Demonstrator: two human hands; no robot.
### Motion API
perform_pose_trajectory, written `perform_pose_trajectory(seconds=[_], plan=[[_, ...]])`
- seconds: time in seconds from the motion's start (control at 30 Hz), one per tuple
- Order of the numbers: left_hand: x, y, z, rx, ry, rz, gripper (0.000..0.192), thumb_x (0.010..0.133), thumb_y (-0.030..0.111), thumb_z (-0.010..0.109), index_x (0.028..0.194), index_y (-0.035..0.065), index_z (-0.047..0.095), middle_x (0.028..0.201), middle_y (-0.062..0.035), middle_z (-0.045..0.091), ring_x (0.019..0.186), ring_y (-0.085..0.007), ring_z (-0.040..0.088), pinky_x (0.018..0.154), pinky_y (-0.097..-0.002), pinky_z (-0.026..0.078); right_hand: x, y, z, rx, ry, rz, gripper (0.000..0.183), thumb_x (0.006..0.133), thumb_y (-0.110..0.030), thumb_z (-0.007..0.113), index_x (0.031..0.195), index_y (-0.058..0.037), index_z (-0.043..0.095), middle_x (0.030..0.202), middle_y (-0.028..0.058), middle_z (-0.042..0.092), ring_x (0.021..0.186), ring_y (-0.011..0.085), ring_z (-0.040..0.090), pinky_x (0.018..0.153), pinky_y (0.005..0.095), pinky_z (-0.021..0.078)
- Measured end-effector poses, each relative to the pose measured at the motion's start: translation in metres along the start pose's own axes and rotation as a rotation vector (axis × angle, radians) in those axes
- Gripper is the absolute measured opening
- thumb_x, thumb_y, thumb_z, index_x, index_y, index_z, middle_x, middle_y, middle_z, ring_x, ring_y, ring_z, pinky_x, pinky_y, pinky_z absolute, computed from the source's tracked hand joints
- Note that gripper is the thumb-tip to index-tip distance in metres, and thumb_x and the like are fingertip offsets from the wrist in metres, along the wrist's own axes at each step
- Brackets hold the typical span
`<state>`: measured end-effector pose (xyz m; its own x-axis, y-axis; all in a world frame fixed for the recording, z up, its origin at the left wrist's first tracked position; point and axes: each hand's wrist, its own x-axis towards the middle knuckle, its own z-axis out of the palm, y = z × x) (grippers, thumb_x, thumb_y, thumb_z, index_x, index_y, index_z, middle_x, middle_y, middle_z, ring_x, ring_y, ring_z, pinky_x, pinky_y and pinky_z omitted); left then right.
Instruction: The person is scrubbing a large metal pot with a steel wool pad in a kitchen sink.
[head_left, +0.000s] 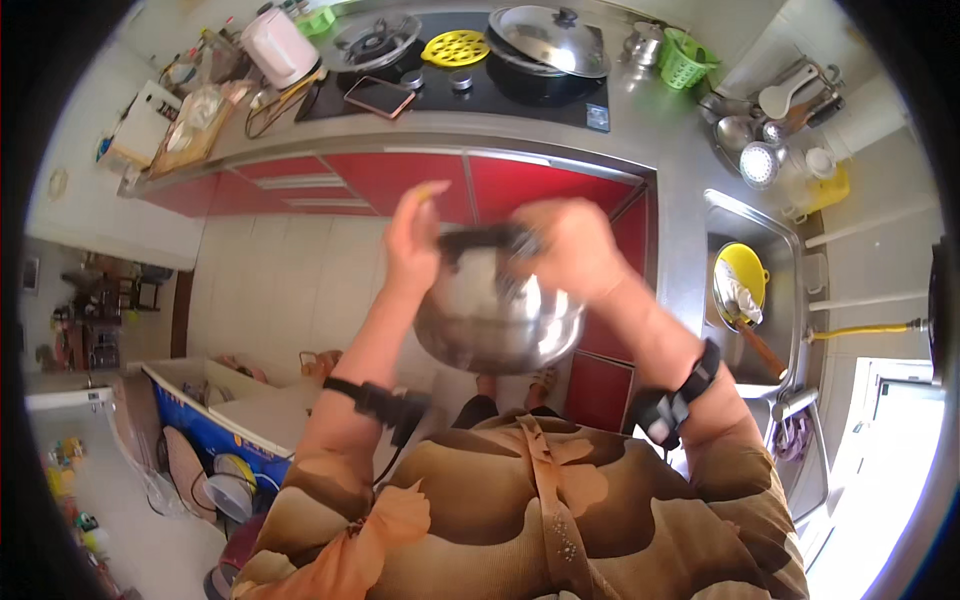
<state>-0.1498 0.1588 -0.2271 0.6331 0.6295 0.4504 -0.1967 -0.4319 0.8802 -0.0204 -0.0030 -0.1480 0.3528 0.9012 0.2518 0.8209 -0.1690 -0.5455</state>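
Observation:
A shiny metal pot (499, 322) with a black handle (480, 238) is held up in front of my body, over the floor. My right hand (574, 244) is closed around the right end of the black handle; motion blurs it. My left hand (416, 240) is at the pot's left side, its thumb and fingers raised beside the handle's other end. Whether the left palm presses on the metal is hard to tell. The pot's far side and the right fingertips are hidden.
Ahead is a steel counter with a black gas hob (517, 97), a lidded pan (555, 45), a yellow rack (456, 49) and a phone (379, 97). At right, the sink (765, 225) holds a yellow colander (750, 262). Red cabinets (405, 180) stand below the counter.

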Motion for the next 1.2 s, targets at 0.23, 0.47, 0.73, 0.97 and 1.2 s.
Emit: perform_pose_trajectory(seconds=[0.23,0.47,0.73,0.97,1.2], plan=[[0.013,0.046,0.055,0.458,-0.074,0.078,0.020,0.094,0.022,0.049,0.113,0.0155,0.053,0.073,-0.0173,0.063,0.061,-0.0374,0.060,0.054,-0.0485,0.044,0.005,0.079,-0.021,0.222,0.173,0.385,0.022,0.069,-0.017,0.070,0.088,-0.0050,0.068,0.077,0.0143,0.068,0.076,0.0279,0.067,0.071,0.0376,0.0511],[0.006,0.016,0.011,0.204,0.062,-0.102,0.017,0.095,0.013,0.046,0.102,0.0035,0.059,0.075,-0.0085,0.063,0.060,-0.0152,0.057,0.057,-0.0274,0.044,0.031,0.018,-0.028,0.055,0.134,0.301,0.026,0.064,-0.030,0.074,0.083,-0.0114,0.070,0.075,0.0145,0.067,0.075,0.0334,0.065,0.070,0.0397,0.0517],[0.004,0.017,-0.009,0.109,-0.143,-0.140,0.027,0.082,0.018,0.069,0.067,-0.0004,0.057,0.057,-0.0032,0.054,0.053,-0.0081,0.043,0.049,-0.0255,0.037,0.035,0.039,-0.038,0.135,0.166,0.346,0.030,0.067,-0.028,0.074,0.090,-0.0084,0.070,0.080,0.0153,0.068,0.080,0.0314,0.066,0.074,0.0382,0.0512],[0.024,0.050,0.016,0.340,-0.037,-0.150,0.033,0.079,0.022,0.073,0.061,0.0014,0.054,0.051,-0.0057,0.045,0.048,-0.0120,0.036,0.046,-0.0286,0.033,0.019,0.074,-0.046,0.424,0.164,0.399,0.033,0.074,-0.021,0.074,0.099,-0.0009,0.066,0.085,0.0112,0.069,0.077,0.0182,0.065,0.073,0.0322,0.0502],[0.026,0.049,0.024,0.372,-0.112,-0.096,0.039,0.076,0.025,0.075,0.057,0.0016,0.050,0.049,-0.0077,0.042,0.046,-0.0154,0.035,0.045,-0.0314,0.032,-0.018,0.115,-0.048,0.985,0.075,0.353,0.036,0.079,-0.009,0.072,0.111,0.0032,0.061,0.100,0.0028,0.066,0.087,0.0098,0.058,0.080,0.0253,0.0472]])
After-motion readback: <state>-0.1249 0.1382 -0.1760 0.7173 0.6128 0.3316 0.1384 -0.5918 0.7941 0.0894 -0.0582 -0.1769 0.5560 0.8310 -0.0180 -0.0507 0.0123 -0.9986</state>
